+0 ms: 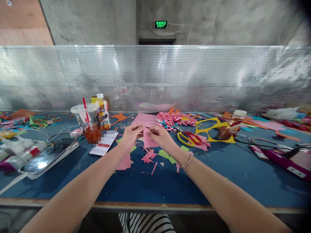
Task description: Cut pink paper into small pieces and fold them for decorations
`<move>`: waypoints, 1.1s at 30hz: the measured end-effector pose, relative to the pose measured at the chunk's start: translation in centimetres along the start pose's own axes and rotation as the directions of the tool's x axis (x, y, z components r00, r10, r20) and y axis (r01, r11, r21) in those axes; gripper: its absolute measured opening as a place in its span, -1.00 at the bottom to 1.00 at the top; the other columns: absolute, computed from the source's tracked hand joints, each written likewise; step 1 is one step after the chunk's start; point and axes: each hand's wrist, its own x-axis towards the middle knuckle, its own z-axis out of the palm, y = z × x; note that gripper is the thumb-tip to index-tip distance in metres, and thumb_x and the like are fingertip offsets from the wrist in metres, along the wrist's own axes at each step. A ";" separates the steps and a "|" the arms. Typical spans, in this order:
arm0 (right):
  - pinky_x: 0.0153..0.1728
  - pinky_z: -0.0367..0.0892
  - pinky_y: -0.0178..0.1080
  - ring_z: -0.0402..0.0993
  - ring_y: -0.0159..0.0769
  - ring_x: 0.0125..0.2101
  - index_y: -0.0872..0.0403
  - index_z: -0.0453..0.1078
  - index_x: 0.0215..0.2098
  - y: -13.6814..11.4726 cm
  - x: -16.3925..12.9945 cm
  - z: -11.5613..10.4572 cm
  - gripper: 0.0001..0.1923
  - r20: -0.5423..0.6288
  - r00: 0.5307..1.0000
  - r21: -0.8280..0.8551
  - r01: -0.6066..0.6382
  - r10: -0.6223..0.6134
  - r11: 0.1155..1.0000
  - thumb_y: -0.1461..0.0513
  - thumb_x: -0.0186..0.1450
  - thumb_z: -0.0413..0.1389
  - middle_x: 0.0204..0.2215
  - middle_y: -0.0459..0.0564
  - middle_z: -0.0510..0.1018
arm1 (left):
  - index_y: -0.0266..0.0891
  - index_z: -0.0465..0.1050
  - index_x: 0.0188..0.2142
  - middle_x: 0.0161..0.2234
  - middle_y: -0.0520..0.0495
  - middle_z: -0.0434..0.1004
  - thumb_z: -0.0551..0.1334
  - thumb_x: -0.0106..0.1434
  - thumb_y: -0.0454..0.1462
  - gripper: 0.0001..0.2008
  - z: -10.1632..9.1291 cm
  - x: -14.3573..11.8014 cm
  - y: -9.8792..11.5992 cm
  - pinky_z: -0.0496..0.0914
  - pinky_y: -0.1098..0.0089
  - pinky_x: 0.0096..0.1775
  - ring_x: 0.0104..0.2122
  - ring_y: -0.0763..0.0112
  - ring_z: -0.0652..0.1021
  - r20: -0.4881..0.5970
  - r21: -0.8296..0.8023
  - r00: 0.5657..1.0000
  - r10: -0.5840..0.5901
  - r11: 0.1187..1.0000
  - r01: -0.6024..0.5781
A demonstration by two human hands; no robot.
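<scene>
Pink paper piece (148,139), small and folded, sits between both my hands just above the blue table (218,174), near the middle of the view. My left hand (131,135) pinches its upper left edge, fingers clenched on the paper. My right hand (162,136) grips the upper right edge the same way, fingers closed on the paper; a bead bracelet (187,160) circles that wrist.

Right under the paper lie pink scraps (148,157), plus green scraps (167,155) a bit to the right. A bigger pink sheet (145,119) lies flat just behind my hands. Further back right, a pile of pink cut strips (176,118). Scissors (188,137) with yellow and red handles rest near my right hand, touching a yellow cutout (209,129). A small brown bottle (230,126) with a white cap stands by that cutout.

Left of my hands: a white card (104,146) with a red patch, then a clear plastic cup (86,123) with a red straw, and an orange drink bottle (103,111) behind it. A phone (47,157) lies further left, screen up, on a white case. Far right, a purple tool (284,160) with a cable. A perforated metal screen (170,77) runs along the back edge of the table.
</scene>
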 end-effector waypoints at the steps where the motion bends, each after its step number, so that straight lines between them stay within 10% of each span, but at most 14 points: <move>1: -0.46 0.19 -0.32 0.24 -0.45 -0.54 0.12 0.30 -0.49 -0.1 0.0 0.0 -0.86 0.003 1.000 0.001 0.002 -0.002 1.000 0.19 0.14 0.07 -0.56 -0.13 0.34 | -0.30 0.51 -0.48 -0.52 -0.01 0.46 0.36 -0.11 -0.21 -0.79 0.0 0.0 0.0 0.36 0.41 -0.35 -0.49 0.51 0.44 -0.004 0.004 1.000 0.001 1.000 -0.001; 33: -0.48 0.20 -0.31 0.26 -0.43 -0.54 0.09 0.26 -0.49 -0.2 -0.2 0.4 -0.90 -0.026 1.000 -0.030 0.004 -0.005 1.000 0.23 0.08 0.09 -0.54 -0.13 0.37 | -0.31 0.53 -0.46 -0.56 -0.01 0.45 0.31 -0.05 -0.14 -0.74 -0.2 0.0 -0.4 0.35 0.41 -0.41 -0.52 0.48 0.42 -0.019 0.155 0.996 0.088 0.984 -0.084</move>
